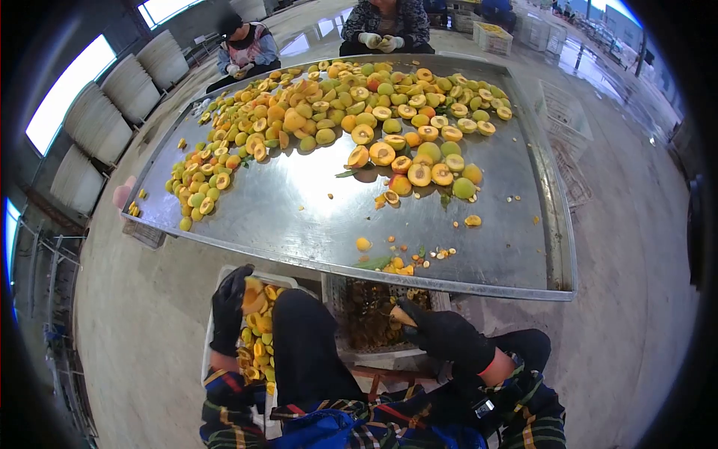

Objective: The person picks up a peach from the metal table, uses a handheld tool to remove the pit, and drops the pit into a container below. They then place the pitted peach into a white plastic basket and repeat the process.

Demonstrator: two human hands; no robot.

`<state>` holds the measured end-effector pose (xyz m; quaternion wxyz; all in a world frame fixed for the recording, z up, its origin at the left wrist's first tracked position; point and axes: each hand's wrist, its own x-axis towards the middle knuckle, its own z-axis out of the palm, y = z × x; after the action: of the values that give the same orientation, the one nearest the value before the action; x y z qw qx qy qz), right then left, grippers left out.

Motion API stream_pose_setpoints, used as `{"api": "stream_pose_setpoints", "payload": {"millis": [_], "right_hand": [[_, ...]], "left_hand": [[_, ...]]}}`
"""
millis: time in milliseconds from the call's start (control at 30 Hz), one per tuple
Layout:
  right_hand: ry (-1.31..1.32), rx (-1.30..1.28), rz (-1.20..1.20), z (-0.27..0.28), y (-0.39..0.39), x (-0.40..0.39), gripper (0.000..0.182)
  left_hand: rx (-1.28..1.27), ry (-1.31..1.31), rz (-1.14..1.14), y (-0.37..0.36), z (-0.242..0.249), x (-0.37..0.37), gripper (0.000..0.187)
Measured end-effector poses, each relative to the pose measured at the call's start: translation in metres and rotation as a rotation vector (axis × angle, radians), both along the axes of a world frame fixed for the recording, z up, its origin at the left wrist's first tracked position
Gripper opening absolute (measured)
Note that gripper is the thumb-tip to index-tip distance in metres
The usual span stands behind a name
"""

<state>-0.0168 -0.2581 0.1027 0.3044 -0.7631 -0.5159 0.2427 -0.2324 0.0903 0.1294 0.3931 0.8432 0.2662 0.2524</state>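
My left hand (230, 307), in a black glove, is over the white crate (209, 352) of cut fruit beside my leg, its fingers round a piece of orange fruit (253, 294). My right hand (449, 337), also black-gloved, is closed on a small tool with a wooden-looking end (402, 316), above a crate of dark pits (370, 318). Halved and whole yellow-green apricots (321, 112) are heaped on the metal table (277, 202). Small scraps and pits (419, 258) lie near its front edge.
The raised rim (449, 286) of the table runs just beyond my hands. Two people (385, 30) (247, 49) sit across the table. Stacked white tubs (101, 123) stand at the left, and empty crates (565, 116) are on the floor at the right.
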Motion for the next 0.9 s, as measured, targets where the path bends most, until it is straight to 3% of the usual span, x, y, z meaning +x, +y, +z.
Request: {"api": "stream_pose_setpoints", "payload": {"millis": [33,67,133,200,233,267,300,333,433,467,567,633,667,733,800,900], "right_hand": [[-0.019,0.002,-0.015,0.002,0.003,0.007,0.06],[-0.036,0.003,-0.031,0.003,0.006,0.012,0.059],[-0.087,0.028,-0.045,-0.002,0.013,0.021,0.061],[-0.064,0.291,-0.114,-0.017,0.018,0.026,0.064],[-0.013,0.157,-0.102,-0.017,0.016,0.026,0.068],[-0.011,0.154,-0.107,-0.014,0.016,0.027,0.068],[0.01,0.121,-0.102,-0.008,0.017,0.028,0.069],[0.03,0.087,-0.099,-0.002,0.019,0.03,0.071],[0.114,0.075,-0.154,0.005,0.022,0.04,0.07],[0.143,0.045,-0.182,0.007,0.022,0.045,0.07],[0.225,0.049,-0.239,0.005,0.023,0.057,0.069],[0.264,0.075,-0.261,0.003,0.022,0.065,0.066],[0.272,0.068,-0.267,0.006,0.022,0.068,0.066],[0.369,0.016,-0.264,0.011,0.026,0.072,0.063],[0.323,0.03,-0.251,0.006,0.027,0.073,0.063],[0.297,-0.017,-0.277,0.015,0.031,0.07,0.063]], "left_hand": [[0.091,0.083,-0.016,0.024,-0.016,-0.023,0.028],[-0.217,0.053,0.128,0.029,-0.016,-0.025,0.024],[0.254,0.198,0.041,0.059,-0.033,-0.022,0.023],[0.281,0.195,0.029,0.06,-0.024,0.034,0.023],[0.305,0.19,0.017,0.061,-0.02,0.072,0.022],[0.516,0.128,-0.139,0.066,-0.022,0.11,0.022],[0.479,0.118,-0.157,0.078,-0.038,0.153,0.021],[0.929,0.031,-0.322,0.089,-0.048,0.198,0.022],[0.604,0.058,-0.229,0.092,-0.072,0.322,0.023],[0.816,0.086,-0.255,0.117,-0.103,0.357,0.029],[0.627,0.185,-0.123,0.118,-0.127,0.419,0.036],[0.238,0.373,-0.2,0.128,-0.145,0.44,0.04],[-0.21,0.267,-0.188,0.128,-0.144,0.442,0.044],[-0.208,0.269,-0.269,0.123,-0.14,0.439,0.049],[0.319,0.273,-0.438,0.112,-0.136,0.427,0.057],[0.387,0.295,-0.366,0.081,-0.128,0.414,0.046]]}}
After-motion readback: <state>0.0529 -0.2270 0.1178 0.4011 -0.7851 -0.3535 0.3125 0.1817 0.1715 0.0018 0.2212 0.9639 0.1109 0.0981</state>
